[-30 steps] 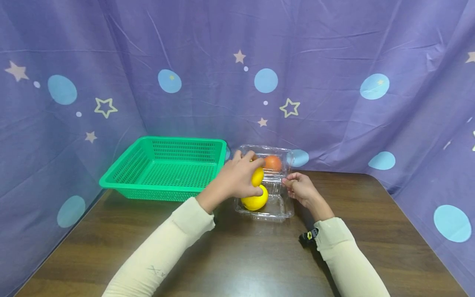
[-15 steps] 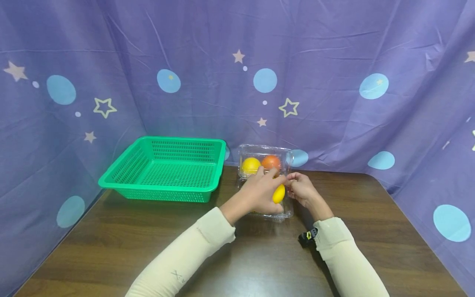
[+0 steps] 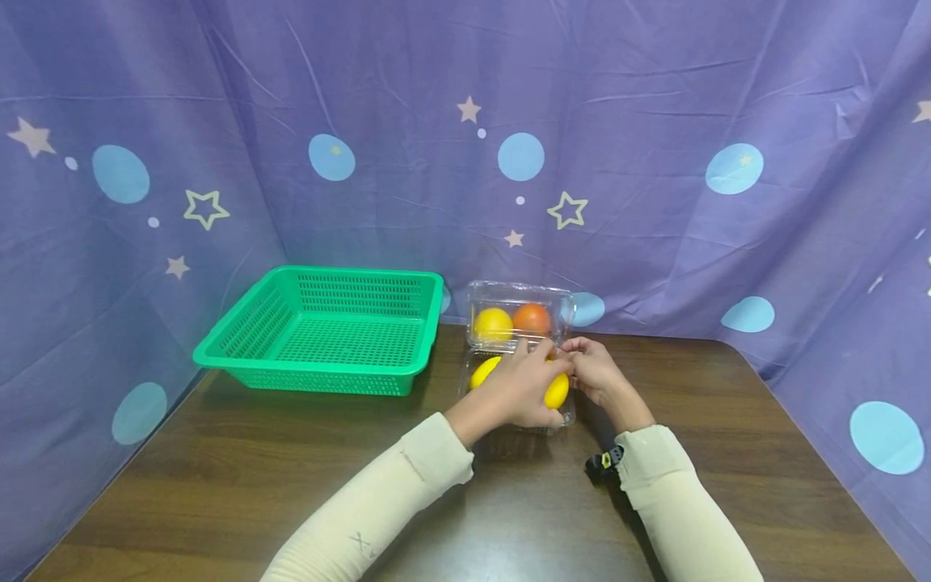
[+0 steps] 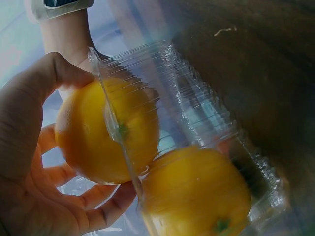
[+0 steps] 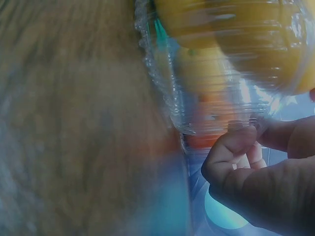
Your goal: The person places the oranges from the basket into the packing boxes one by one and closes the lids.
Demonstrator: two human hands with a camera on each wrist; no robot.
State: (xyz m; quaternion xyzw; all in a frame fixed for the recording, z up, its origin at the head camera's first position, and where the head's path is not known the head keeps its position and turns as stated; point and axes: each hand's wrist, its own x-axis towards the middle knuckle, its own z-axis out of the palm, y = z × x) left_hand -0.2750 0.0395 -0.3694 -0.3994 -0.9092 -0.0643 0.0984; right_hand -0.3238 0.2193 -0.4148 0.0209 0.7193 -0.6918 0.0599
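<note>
Toward the back of the table stands a clear plastic clamshell container. My left hand holds a round yellow fruit with a small green stem mark, at the right of the front half, fingers and thumb spread round its sides. Beside it on the left lies a second yellow fruit, partly covered by the hand. With thumb and fingers, my right hand pinches the container's edge on the right. Behind, in the clear plastic's back half, show another yellow fruit and an orange-red fruit.
A green slotted basket without fruit stands left of the container. The wooden table ends at a purple curtain with stars and dots. A black device sits at the right cuff.
My left hand has moved right and lower with the yellow fruit, from over the left part to the right side of the container's front half. My right hand has kept its place.
</note>
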